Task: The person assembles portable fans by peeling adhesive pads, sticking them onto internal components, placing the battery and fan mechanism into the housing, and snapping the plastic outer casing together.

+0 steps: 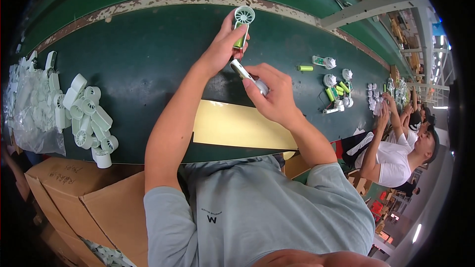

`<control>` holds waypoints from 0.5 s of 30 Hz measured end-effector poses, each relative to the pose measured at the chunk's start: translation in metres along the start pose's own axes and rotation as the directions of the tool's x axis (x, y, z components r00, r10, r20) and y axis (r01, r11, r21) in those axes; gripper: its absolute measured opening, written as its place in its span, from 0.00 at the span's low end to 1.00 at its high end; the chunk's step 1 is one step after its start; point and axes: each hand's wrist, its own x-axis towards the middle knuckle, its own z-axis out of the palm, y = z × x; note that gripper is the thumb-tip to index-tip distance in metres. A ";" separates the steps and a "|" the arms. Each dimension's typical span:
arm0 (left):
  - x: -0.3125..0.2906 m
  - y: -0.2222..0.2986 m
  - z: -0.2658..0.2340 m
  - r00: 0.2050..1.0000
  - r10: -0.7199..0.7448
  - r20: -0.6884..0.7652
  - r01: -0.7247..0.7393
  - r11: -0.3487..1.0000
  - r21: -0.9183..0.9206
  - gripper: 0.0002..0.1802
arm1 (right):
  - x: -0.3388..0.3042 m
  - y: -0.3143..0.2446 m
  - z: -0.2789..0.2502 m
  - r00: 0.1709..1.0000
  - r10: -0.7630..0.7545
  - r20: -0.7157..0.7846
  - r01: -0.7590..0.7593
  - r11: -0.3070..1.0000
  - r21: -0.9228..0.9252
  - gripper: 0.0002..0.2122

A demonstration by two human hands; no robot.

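Note:
My left hand (223, 44) is closed round a pale fan housing with a round spoked grille (244, 15) at its far end. A green cylindrical battery (239, 42) shows in the handle under my thumb. Just nearer, my right hand (275, 90) grips a slim whitish fan part (239, 69) with a rounded white end at the palm. Its tip comes close to the near end of the housing; whether they touch I cannot tell. My right fingers partly cover this piece. Below both hands lies a yellow sheet (232, 125) on the dark green table (148, 69).
Several pale fan housings (85, 113) are heaped at left beside a clear plastic bag (37, 128) of more parts. On the right lie white fan wheels with circuit boards (324, 62) and a loose green battery (306, 68). A cardboard box (89, 198) stands at lower left. Co-workers sit at far right.

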 end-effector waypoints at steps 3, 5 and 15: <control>-0.001 0.000 0.002 0.999 -0.039 -0.018 0.039 0.999 0.007 0.38 | -0.001 0.001 -0.001 1.000 0.011 -0.004 -0.011 1.000 -0.015 0.10; -0.005 0.000 0.001 0.999 -0.041 -0.009 0.041 0.997 0.061 0.41 | 0.000 0.004 0.001 1.000 0.010 -0.005 -0.010 0.999 -0.032 0.10; 0.012 0.017 -0.019 0.995 0.080 0.052 -0.083 0.996 0.045 0.24 | -0.025 -0.022 0.019 0.957 -0.291 0.020 0.272 0.865 -0.423 0.18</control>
